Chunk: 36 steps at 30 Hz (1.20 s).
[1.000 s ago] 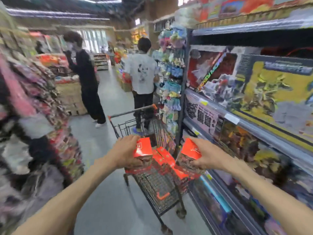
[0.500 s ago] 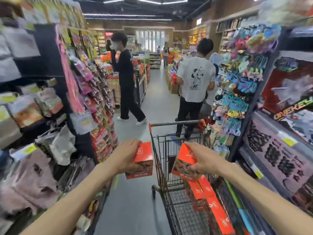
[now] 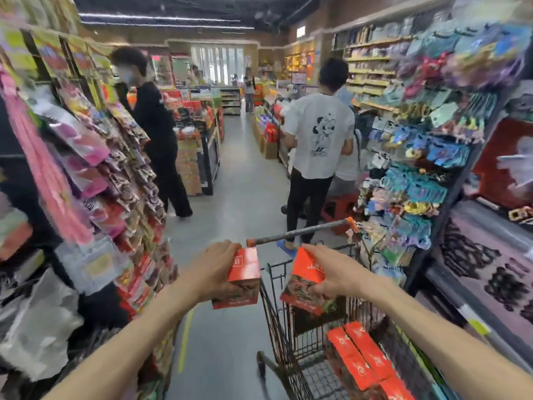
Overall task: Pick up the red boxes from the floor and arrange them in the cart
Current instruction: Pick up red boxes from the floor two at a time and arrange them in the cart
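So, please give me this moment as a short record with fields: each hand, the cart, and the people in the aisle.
left hand: left hand grips a red box, left of the cart, over the floor
right hand: right hand grips a second red box, over the basket
cart: wire cart, red boxes in a row inside
people: person in black at left shelves; person in white shirt beyond the cart
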Each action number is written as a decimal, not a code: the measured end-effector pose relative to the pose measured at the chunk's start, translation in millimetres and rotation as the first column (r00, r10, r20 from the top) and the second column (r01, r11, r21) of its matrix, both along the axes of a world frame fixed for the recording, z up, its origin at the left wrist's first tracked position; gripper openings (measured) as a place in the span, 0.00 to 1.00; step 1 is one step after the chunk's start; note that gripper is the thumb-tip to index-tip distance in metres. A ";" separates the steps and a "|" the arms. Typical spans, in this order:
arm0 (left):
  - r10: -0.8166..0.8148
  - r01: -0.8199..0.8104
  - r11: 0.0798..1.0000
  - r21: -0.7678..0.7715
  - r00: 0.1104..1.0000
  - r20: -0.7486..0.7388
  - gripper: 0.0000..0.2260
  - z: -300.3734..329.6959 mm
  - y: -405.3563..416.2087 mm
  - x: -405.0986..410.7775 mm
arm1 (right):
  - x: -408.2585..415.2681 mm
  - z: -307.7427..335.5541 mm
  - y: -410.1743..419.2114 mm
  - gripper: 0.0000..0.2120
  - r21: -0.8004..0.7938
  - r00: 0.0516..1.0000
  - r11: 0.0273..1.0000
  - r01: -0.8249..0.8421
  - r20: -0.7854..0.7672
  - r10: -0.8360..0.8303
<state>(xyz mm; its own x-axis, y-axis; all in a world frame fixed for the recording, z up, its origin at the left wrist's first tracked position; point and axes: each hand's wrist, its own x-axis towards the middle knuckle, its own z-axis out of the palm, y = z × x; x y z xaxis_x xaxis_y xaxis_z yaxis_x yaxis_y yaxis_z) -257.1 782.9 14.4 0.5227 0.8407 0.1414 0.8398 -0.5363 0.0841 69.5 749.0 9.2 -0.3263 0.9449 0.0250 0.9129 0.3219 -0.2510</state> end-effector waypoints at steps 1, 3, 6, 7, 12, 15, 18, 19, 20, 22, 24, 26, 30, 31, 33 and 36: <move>-0.027 0.027 1.000 0.000 1.000 -0.003 0.42 -0.3 20.1 4.2 | 1.9 1.2 8.9 0.50 -0.007 1.000 0.999 0.031 0.003 -0.031; -0.101 0.101 0.995 -0.005 0.995 -0.009 0.41 -0.4 56.5 19.0 | 10.5 3.2 23.1 0.46 -0.004 0.995 0.995 0.097 -0.012 -0.097; -0.226 0.226 0.974 0.015 0.974 -0.019 0.41 1.6 99.3 55.8 | 35.2 0.7 34.1 0.46 0.008 0.981 0.981 0.193 -0.014 -0.193; -0.268 0.268 0.963 0.027 0.963 -0.017 0.42 2.0 109.7 70.9 | 45.2 -0.8 35.4 0.48 0.001 0.972 0.972 0.233 -0.015 -0.233; -0.464 0.465 0.885 -0.021 0.886 0.010 0.45 -11.0 146.6 160.8 | 106.0 -17.5 27.2 0.50 -0.024 0.914 0.914 0.406 0.015 -0.406; -0.555 0.554 0.832 -0.039 0.831 -0.042 0.46 -23.5 155.1 219.4 | 145.9 -31.6 8.2 0.51 -0.044 0.868 0.867 0.496 0.046 -0.494; -0.644 0.641 0.765 -0.056 0.763 -0.061 0.45 -37.0 156.9 275.5 | 183.8 -46.1 -12.7 0.50 -0.067 0.808 0.805 0.589 0.058 -0.586; -0.674 0.672 0.739 -0.056 0.736 -0.061 0.45 -42.5 156.3 293.5 | 194.8 -50.9 -20.9 0.49 -0.077 0.788 0.784 0.616 0.056 -0.614; -0.703 0.701 0.711 -0.057 0.709 -0.060 0.44 -48.6 154.6 310.6 | 205.1 -57.5 -29.2 0.48 -0.087 0.765 0.760 0.644 0.057 -0.642; -0.756 0.754 0.655 -0.059 0.652 -0.061 0.43 -63.6 149.0 341.0 | 221.6 -70.3 -48.9 0.47 -0.104 0.712 0.705 0.702 0.051 -0.701; -0.798 0.795 0.602 -0.075 0.600 -0.049 0.44 -81.0 142.5 367.8 | 233.6 -84.5 -69.7 0.47 -0.096 0.650 0.644 0.759 0.064 -0.757; -0.843 0.837 0.537 -0.103 0.536 -0.040 0.44 -100.2 133.3 390.2 | 239.6 -99.5 -90.3 0.49 -0.109 0.600 0.592 0.799 0.083 -0.795; -0.905 0.882 0.423 -0.209 0.424 -0.040 0.45 -135.5 107.4 426.1 | 237.6 -136.1 -126.0 0.50 -0.155 0.497 0.481 0.863 0.083 -0.864; -0.913 0.883 0.401 -0.245 0.406 -0.033 0.46 -146.1 101.8 433.8 | 234.8 -146.2 -133.5 0.51 -0.165 0.476 0.459 0.873 0.081 -0.876; -0.932 0.892 0.354 -0.280 0.362 -0.023 0.47 -171.0 92.2 445.0 | 228.6 -169.8 -147.1 0.51 -0.199 0.435 0.413 0.889 0.087 -0.896; -0.958 0.915 0.276 -0.294 0.285 -0.012 0.46 -212.6 79.6 456.3 | 215.9 -208.9 -164.3 0.52 -0.272 0.368 0.328 0.905 0.112 -0.923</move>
